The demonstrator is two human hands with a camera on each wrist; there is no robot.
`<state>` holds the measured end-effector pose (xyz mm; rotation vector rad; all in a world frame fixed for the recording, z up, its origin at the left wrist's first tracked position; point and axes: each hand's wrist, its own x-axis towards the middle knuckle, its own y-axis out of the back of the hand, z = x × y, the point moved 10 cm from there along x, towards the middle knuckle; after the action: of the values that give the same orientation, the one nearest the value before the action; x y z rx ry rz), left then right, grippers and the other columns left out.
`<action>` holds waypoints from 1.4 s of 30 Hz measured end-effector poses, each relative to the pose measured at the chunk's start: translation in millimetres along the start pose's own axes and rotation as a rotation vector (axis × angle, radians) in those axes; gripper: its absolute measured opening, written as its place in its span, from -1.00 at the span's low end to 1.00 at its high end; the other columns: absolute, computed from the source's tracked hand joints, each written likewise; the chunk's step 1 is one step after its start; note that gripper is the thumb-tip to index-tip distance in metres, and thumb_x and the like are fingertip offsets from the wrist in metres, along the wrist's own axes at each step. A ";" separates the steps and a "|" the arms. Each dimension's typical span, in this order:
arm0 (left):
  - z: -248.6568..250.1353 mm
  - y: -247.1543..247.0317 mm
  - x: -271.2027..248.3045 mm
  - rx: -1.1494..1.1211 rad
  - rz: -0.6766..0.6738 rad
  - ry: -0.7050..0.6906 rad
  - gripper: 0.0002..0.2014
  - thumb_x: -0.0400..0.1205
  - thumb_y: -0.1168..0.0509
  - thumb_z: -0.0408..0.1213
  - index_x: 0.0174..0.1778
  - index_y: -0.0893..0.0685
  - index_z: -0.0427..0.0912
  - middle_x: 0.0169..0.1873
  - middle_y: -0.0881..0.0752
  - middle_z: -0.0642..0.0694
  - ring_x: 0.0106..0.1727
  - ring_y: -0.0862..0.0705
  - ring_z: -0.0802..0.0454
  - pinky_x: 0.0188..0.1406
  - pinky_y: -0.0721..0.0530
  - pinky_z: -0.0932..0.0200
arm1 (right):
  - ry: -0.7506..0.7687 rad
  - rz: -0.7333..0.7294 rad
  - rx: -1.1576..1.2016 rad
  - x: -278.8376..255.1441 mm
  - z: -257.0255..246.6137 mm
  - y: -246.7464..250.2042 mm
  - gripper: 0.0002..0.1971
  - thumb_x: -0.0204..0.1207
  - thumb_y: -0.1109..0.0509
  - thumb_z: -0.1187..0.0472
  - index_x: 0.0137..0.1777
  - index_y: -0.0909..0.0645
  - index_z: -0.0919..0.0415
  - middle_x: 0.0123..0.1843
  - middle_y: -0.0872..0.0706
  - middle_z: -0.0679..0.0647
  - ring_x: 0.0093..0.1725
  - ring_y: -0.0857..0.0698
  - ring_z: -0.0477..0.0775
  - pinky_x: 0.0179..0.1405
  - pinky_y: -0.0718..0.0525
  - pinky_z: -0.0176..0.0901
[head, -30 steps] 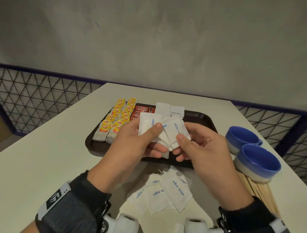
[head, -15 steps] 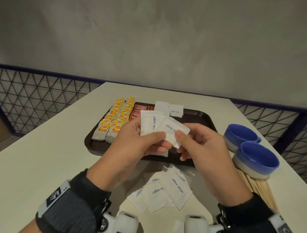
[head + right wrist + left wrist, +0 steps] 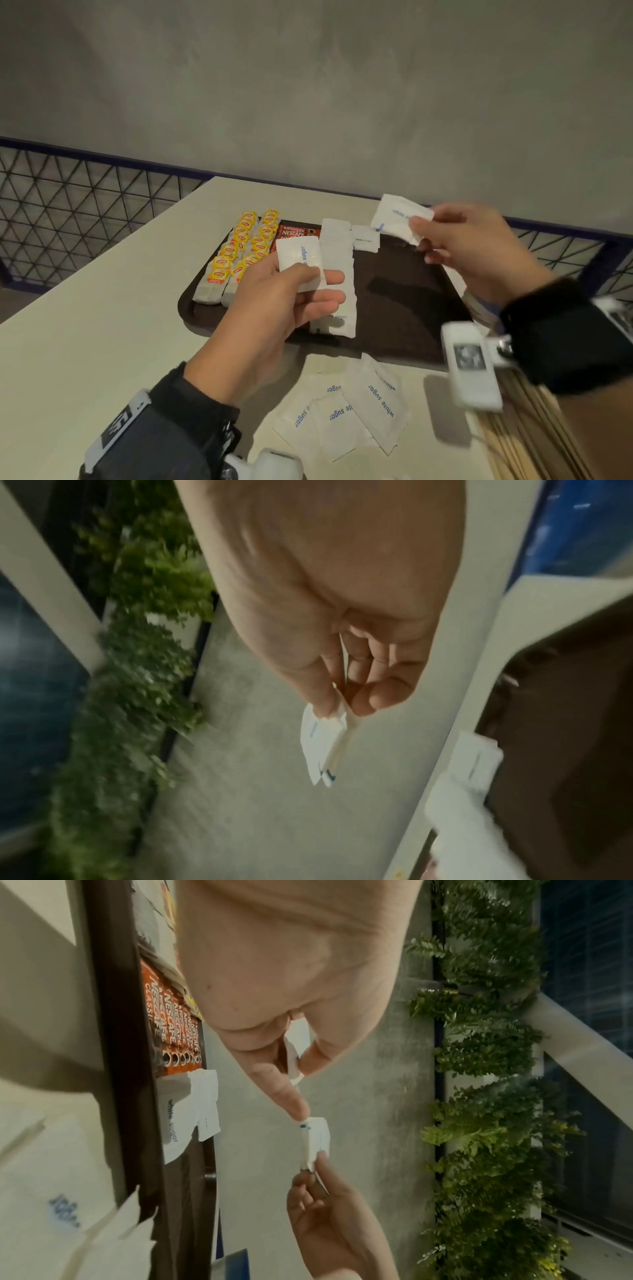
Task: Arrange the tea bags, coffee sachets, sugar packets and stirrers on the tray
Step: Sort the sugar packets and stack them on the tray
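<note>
My left hand [image 3: 308, 277] pinches a white sugar packet [image 3: 299, 260] between thumb and fingers above the near part of the dark brown tray [image 3: 404, 294]. My right hand [image 3: 424, 229] pinches sugar packets [image 3: 399, 217] over the tray's far right; the right wrist view shows two of these packets [image 3: 323, 750]. On the tray lie two rows of yellow-tagged tea bags [image 3: 239, 246], red coffee sachets [image 3: 296, 233] and a column of sugar packets [image 3: 337, 270]. Several loose sugar packets [image 3: 356, 407] lie on the table near me. Wooden stirrers [image 3: 534, 442] lie at the lower right.
The white table [image 3: 102, 308] ends at a low wire-mesh fence [image 3: 68, 205] before a grey wall. The right half of the tray is bare. A white device [image 3: 471, 365] hangs off my right wrist strap. The wrist views show a hedge [image 3: 479, 1096] beyond the table.
My hands have parted: the right hand moved up and to the right with its sugar packets, while the left hand stayed over the tray with one packet. The blue cups have dropped out of view.
</note>
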<state>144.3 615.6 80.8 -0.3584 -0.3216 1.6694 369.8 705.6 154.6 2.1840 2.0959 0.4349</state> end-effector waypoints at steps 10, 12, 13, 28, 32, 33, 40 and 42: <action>3.1 3.9 4.8 -0.024 -0.012 -0.021 -0.76 0.77 -0.23 -0.49 0.22 -0.65 -0.08 -0.12 -0.90 -0.24 -0.32 -0.86 -0.09 -0.41 -0.83 0.21 | -0.171 -0.190 -0.595 122.2 61.3 -41.8 -0.79 0.58 -0.52 0.40 0.17 -0.66 0.32 -0.12 -0.75 0.28 -0.23 -0.74 0.16 -0.23 -0.83 0.00; 2.1 5.1 6.1 -0.027 -0.009 -0.028 -0.75 0.76 -0.24 -0.49 0.27 -0.66 -0.13 -0.13 -0.90 -0.25 -0.34 -0.85 -0.09 -0.44 -0.82 0.22 | -0.224 -0.206 -0.562 126.8 76.4 -45.1 -0.82 0.57 -0.51 0.44 0.14 -0.68 0.34 -0.07 -0.75 0.30 -0.22 -0.74 0.14 -0.24 -0.84 -0.02; 1.7 4.6 6.4 -0.036 -0.011 -0.030 -0.75 0.76 -0.24 -0.50 0.28 -0.67 -0.17 -0.14 -0.90 -0.26 -0.36 -0.84 -0.09 -0.47 -0.80 0.22 | -0.243 -0.209 -0.542 127.8 83.1 -46.5 -0.85 0.57 -0.50 0.47 0.10 -0.68 0.35 -0.07 -0.75 0.31 -0.23 -0.75 0.13 -0.23 -0.84 -0.01; 0.7 9.6 10.5 -0.026 0.054 -0.035 -0.77 0.74 -0.25 -0.52 0.23 -0.69 -0.20 -0.19 -0.89 -0.31 -0.46 -0.79 -0.10 -0.57 -0.74 0.21 | -0.234 -0.284 -0.712 137.9 97.9 -73.9 -0.40 0.44 -0.65 0.38 0.42 -0.46 0.40 0.08 -0.72 0.39 -0.15 -0.70 0.28 0.05 -0.80 0.20; 0.6 9.9 11.0 -0.017 0.066 -0.036 -0.77 0.74 -0.24 -0.52 0.23 -0.69 -0.22 -0.19 -0.89 -0.31 -0.47 -0.78 -0.08 -0.57 -0.73 0.22 | -0.187 -0.263 -0.763 140.0 92.9 -80.3 -0.41 0.47 -0.62 0.36 0.41 -0.41 0.27 0.14 -0.64 0.25 -0.04 -0.80 0.29 0.02 -0.86 0.13; 0.8 10.0 10.9 -0.013 0.069 -0.038 -0.77 0.74 -0.24 -0.52 0.22 -0.70 -0.22 -0.19 -0.89 -0.31 -0.47 -0.78 -0.08 -0.57 -0.73 0.22 | -0.169 -0.258 -0.800 139.8 90.7 -81.2 -0.44 0.48 -0.61 0.35 0.40 -0.42 0.27 0.12 -0.65 0.24 -0.03 -0.82 0.29 0.01 -0.86 0.13; -1.5 9.3 9.8 0.007 0.068 -0.033 -0.76 0.75 -0.24 -0.50 0.24 -0.69 -0.19 -0.17 -0.89 -0.31 -0.46 -0.78 -0.08 -0.56 -0.73 0.23 | -0.099 -0.281 -0.972 141.0 85.2 -86.7 -0.47 0.46 -0.55 0.24 0.36 -0.43 0.25 0.00 -0.73 0.20 -0.12 -0.86 0.28 0.01 -0.86 0.18; -2.7 10.2 10.7 0.011 0.064 -0.030 -0.77 0.76 -0.24 -0.48 0.26 -0.69 -0.19 -0.17 -0.89 -0.31 -0.45 -0.78 -0.09 -0.55 -0.73 0.22 | -0.110 -0.282 -0.953 142.8 88.2 -85.0 -0.43 0.45 -0.55 0.16 0.40 -0.41 0.22 0.00 -0.75 0.20 -0.18 -0.84 0.25 0.02 -0.86 0.20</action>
<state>135.0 624.9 73.6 -0.3385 -0.3258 1.7405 313.8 863.7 69.4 1.3099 1.5810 0.9889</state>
